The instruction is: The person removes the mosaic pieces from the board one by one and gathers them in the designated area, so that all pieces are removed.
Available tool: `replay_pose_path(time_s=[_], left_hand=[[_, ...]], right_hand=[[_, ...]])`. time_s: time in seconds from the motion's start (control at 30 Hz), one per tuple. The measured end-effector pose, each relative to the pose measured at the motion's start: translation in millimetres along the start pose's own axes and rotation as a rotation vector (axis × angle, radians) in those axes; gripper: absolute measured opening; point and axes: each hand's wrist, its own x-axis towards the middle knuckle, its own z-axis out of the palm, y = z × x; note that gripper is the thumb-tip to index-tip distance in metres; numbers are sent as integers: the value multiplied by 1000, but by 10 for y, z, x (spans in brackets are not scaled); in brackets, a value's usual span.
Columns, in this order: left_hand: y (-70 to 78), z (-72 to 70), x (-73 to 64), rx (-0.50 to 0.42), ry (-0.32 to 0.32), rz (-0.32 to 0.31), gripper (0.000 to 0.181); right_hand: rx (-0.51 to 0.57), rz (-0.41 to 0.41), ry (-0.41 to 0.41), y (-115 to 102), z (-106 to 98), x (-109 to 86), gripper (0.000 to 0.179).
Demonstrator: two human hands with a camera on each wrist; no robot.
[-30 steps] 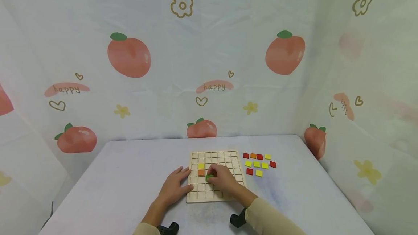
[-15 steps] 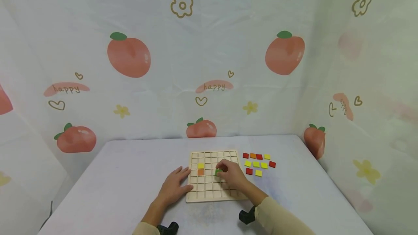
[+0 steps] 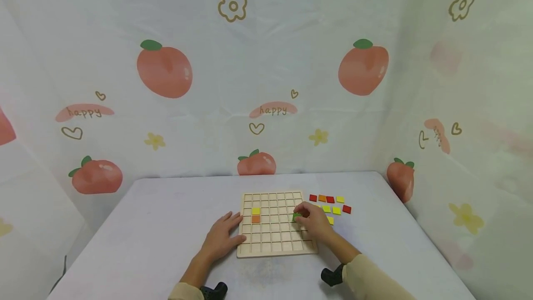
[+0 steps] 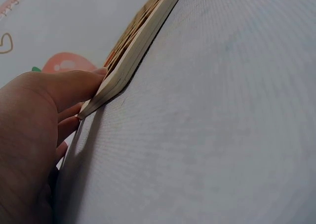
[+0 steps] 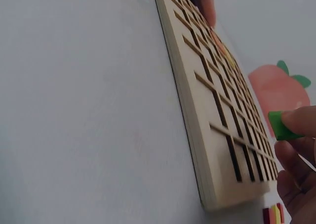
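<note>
In the head view, my right hand [image 3: 318, 224] pinches a small green square tile [image 3: 296, 217] just above the right side of a wooden grid board [image 3: 266, 247]. The right wrist view has the green tile [image 5: 278, 125] between thumb and fingertips, raised off the grid. My left hand [image 3: 220, 236] lies with extended fingers against the board's left edge. Up close in the left wrist view, its thumb [image 4: 74, 87] touches the rim near a corner. A yellow tile [image 3: 256, 210] sits in one grid cell, and an orange tile [image 3: 256, 219] occupies the cell directly nearer me.
Loose red, yellow and orange tiles [image 3: 336, 210] lie on the white table [image 3: 179, 207] beyond the board's right edge; my right hand partly hides some. Black wrist devices [image 3: 331, 276] show at both wrists. A fruit-printed white curtain [image 3: 200, 73] stands behind the table.
My right hand has carried the green tile rightward across the board, from near the orange tile to the right side. My left hand has stayed at the left edge.
</note>
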Motion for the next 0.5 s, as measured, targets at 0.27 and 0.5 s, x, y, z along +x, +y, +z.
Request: replay_pose_path(time_s=[0.27,0.5], left_hand=[[18,-27,-5,-6,-7,9,62],[15,-28,0,-5,-11,12,62]], right_hand=[[-37,50,82,112,-162,-85,16],[-95,88,126,224,-344,-169,15]])
